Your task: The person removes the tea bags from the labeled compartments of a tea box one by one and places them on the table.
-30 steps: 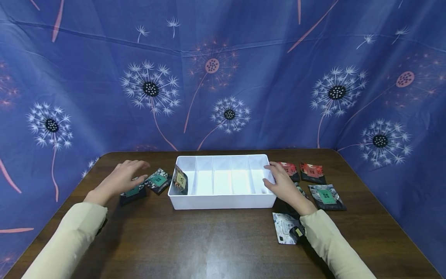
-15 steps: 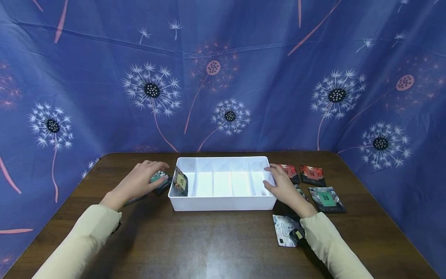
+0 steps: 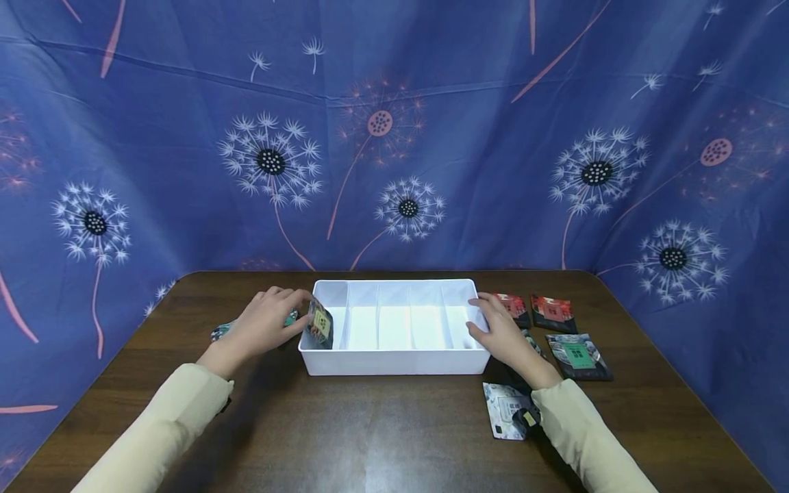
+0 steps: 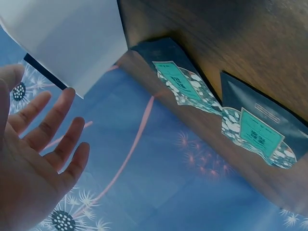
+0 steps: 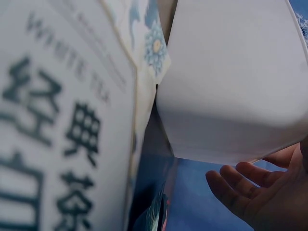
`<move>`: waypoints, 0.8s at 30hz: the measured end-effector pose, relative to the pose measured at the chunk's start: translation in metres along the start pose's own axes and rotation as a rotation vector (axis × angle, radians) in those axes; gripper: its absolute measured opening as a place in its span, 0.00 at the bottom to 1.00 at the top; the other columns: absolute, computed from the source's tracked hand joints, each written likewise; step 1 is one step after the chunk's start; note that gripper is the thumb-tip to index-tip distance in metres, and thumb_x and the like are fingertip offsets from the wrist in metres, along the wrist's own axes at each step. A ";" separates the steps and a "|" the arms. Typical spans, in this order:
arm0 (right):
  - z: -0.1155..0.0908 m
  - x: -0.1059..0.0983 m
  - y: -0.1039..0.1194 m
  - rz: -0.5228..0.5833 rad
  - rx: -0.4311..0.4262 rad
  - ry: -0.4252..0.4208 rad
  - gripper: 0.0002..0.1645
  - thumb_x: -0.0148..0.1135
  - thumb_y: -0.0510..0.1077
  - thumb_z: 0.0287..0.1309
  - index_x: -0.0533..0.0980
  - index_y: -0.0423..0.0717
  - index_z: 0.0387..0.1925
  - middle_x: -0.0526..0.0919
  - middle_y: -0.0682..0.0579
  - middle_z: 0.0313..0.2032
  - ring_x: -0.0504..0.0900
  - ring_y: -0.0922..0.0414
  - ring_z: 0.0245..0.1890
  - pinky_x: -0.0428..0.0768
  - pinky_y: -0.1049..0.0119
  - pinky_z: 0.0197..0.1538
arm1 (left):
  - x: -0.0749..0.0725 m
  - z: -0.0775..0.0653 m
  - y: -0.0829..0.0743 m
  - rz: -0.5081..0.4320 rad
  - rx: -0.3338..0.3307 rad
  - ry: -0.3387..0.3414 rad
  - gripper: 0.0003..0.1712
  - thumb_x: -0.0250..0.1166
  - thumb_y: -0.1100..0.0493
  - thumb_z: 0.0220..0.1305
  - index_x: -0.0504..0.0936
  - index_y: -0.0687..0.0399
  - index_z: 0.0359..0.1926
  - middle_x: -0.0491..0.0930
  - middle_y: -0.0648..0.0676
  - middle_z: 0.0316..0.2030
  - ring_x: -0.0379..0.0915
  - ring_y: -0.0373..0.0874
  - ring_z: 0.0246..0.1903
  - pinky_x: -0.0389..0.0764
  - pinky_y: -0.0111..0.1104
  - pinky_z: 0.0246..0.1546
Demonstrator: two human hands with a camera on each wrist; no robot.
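Observation:
My left hand reaches to the left end of a white divided tray, fingers spread. Its fingertips are at the edge of a dark tea packet with a yellow label, which leans upright in the leftmost compartment. In the left wrist view that packet's dark edge shows past the tray corner, between thumb and fingers; contact is unclear. My right hand rests at the tray's right rim, fingertips over it. In the right wrist view its fingers are loosely extended beside the tray wall.
Two teal-labelled tea packets lie left of the tray, mostly behind my left hand in the head view. Right of it lie red packets, a green-labelled packet and a white tea packet. A blue cloth hangs behind the table.
My left hand has moved right, from over the teal-labelled packets to the tray's left end. The right hand stays at the right rim, and the yellow-labelled packet keeps its place.

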State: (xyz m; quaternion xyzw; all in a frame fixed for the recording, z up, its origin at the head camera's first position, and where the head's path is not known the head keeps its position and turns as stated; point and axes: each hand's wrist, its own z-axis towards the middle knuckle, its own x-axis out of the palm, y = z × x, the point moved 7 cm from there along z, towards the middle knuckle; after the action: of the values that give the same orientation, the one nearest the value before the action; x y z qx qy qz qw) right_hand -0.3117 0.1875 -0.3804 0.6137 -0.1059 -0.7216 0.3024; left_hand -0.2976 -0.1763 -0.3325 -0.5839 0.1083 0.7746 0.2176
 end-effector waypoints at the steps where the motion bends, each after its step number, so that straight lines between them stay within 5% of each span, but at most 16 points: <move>1: 0.000 0.000 0.000 0.002 0.000 0.000 0.28 0.57 0.43 0.56 0.66 0.34 0.57 0.60 0.35 0.61 0.62 0.38 0.60 0.64 0.42 0.59 | 0.001 0.000 -0.001 0.004 0.002 -0.003 0.19 0.60 0.47 0.59 0.76 0.49 0.49 0.81 0.51 0.37 0.73 0.52 0.44 0.69 0.48 0.43; 24: 0.000 -0.001 0.002 -0.001 -0.024 -0.017 0.28 0.58 0.43 0.55 0.67 0.33 0.56 0.61 0.34 0.60 0.64 0.37 0.59 0.66 0.42 0.58 | 0.005 0.002 -0.011 0.028 0.058 -0.028 0.20 0.66 0.47 0.53 0.79 0.48 0.47 0.81 0.53 0.41 0.73 0.52 0.44 0.70 0.47 0.44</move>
State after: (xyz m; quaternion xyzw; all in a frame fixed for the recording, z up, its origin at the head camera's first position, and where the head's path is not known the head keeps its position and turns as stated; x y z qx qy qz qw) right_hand -0.3115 0.1867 -0.3788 0.6039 -0.0996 -0.7283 0.3083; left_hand -0.2949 -0.1651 -0.3354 -0.5650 0.1356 0.7821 0.2252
